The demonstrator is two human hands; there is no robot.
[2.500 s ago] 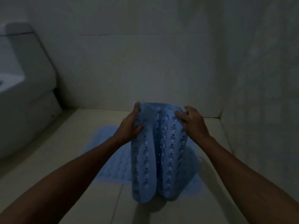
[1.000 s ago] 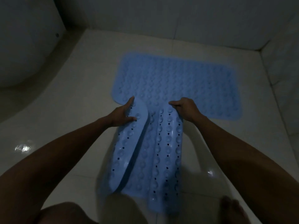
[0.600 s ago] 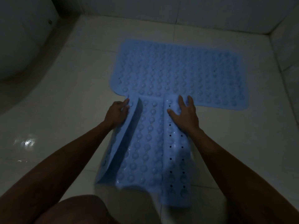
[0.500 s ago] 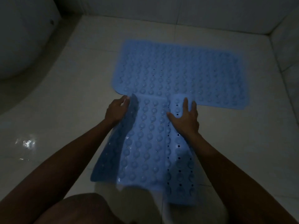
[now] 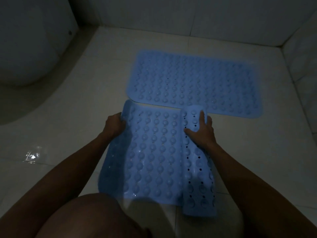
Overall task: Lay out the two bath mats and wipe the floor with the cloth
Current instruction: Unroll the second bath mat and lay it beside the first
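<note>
One blue bath mat with round bumps lies flat on the floor near the back wall. A second blue mat lies just in front of it, mostly spread out, with its right strip still folded over on top. My left hand grips the curled left edge of this second mat. Fingers spread, my right hand rests flat on the folded right strip. No cloth is in view.
The white toilet base bulges in at the upper left. Tiled walls close the back and right side. The pale tiled floor has a wet glint at the left. My bare knee fills the lower left.
The second mat went from held rolled upright to down on the floor. Its left flap has opened outward under my left hand; the right flap stays folded.
</note>
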